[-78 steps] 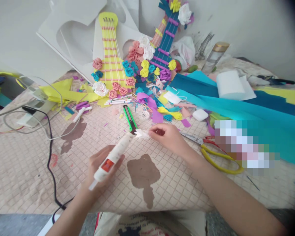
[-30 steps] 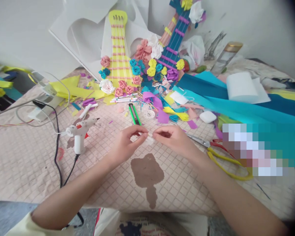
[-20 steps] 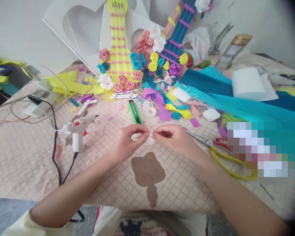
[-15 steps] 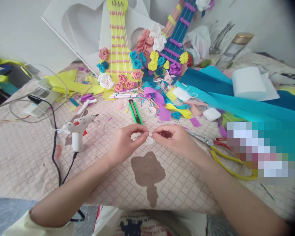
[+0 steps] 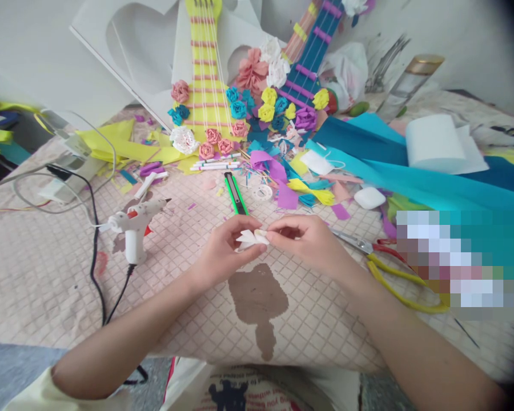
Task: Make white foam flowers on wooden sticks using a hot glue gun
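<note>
Between both hands, just below the green cutter (image 5: 235, 194), is a small white paper piece (image 5: 249, 237) with pointed, petal-like ends. My left hand (image 5: 225, 245) holds it from the left between thumb and fingers. From the right, my right hand (image 5: 302, 240) pinches its edge with thumb and forefinger. The yellow-handled scissors (image 5: 394, 277) lie beside my right forearm. A white glue gun (image 5: 135, 228) stands on the cloth left of my left hand.
A yellow paper guitar (image 5: 203, 85) and a blue one (image 5: 308, 68) with paper flowers lean at the back. Paper scraps, teal sheets (image 5: 368, 171), a white roll (image 5: 434, 145) and a bottle (image 5: 411, 85) lie to the right. A black cable (image 5: 95, 251) runs at left.
My left thumb has moved down and apart from the fingers, and the white paper piece now shows its pointed ends between my hands.
</note>
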A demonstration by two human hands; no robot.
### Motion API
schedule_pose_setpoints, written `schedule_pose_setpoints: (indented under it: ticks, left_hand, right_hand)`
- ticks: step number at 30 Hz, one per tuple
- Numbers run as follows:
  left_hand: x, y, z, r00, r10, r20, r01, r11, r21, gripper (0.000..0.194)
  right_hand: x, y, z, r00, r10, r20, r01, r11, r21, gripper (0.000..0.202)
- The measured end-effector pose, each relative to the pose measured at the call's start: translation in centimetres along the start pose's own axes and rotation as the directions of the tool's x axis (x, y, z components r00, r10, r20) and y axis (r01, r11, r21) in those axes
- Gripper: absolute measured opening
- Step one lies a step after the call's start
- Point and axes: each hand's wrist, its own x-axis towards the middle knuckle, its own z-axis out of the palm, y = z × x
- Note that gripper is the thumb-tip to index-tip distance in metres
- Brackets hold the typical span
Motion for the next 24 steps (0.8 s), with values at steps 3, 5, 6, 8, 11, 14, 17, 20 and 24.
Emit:
schedule_pose_setpoints:
  ticks: [3, 5, 6, 8, 11, 14, 17, 20, 24]
  left_hand:
    - [-0.08, -0.27, 0.06, 0.999, 0.031, -0.019, -0.030, 0.999, 0.023, 0.023]
    - [-0.15, -0.43, 0.08, 0.998, 0.057, -0.036, -0.055, 0.997, 0.048, 0.023]
    - [-0.18, -0.50, 0.09, 0.997, 0.070, -0.043, -0.067, 0.996, 0.058, 0.023]
    - [-0.25, -0.60, 0.12, 0.994, 0.091, -0.055, -0.088, 0.995, 0.054, 0.023]
    - [-0.33, -0.67, 0.18, 0.995, 0.086, -0.055, -0.087, 0.996, -0.005, 0.023]
    - [-0.38, -0.67, 0.27, 0.995, 0.080, -0.066, -0.083, 0.995, -0.049, 0.023]
    - [-0.42, -0.65, 0.37, 0.993, 0.085, -0.082, -0.091, 0.993, -0.076, 0.021]
    - [-0.43, -0.65, 0.41, 0.993, 0.084, -0.083, -0.092, 0.992, -0.090, 0.020]
    - [-0.41, -0.71, 0.43, 0.991, 0.086, -0.100, -0.095, 0.992, -0.084, 0.018]
  right_hand:
    - [-0.06, -0.28, 0.05, 1.000, -0.001, -0.020, 0.001, 0.999, -0.032, 0.009]
    - [-0.10, -0.43, 0.07, 1.000, -0.008, -0.028, 0.007, 0.998, -0.054, 0.009]
    - [-0.11, -0.47, 0.08, 0.999, -0.014, -0.030, 0.012, 0.998, -0.062, 0.009]
    - [-0.12, -0.47, 0.10, 0.999, -0.025, -0.030, 0.023, 0.997, -0.067, 0.009]
    - [-0.12, -0.36, 0.12, 0.999, -0.030, -0.036, 0.028, 0.998, -0.062, 0.008]
    - [-0.12, -0.30, 0.14, 0.999, -0.028, -0.034, 0.026, 0.998, -0.051, 0.008]
    - [-0.13, -0.36, 0.13, 0.999, -0.030, -0.031, 0.029, 0.998, -0.048, 0.008]
    - [-0.14, -0.39, 0.12, 0.998, -0.046, -0.035, 0.044, 0.997, -0.068, 0.007]
    - [-0.11, -0.22, 0.18, 0.995, -0.096, -0.039, 0.092, 0.992, -0.086, 0.007]
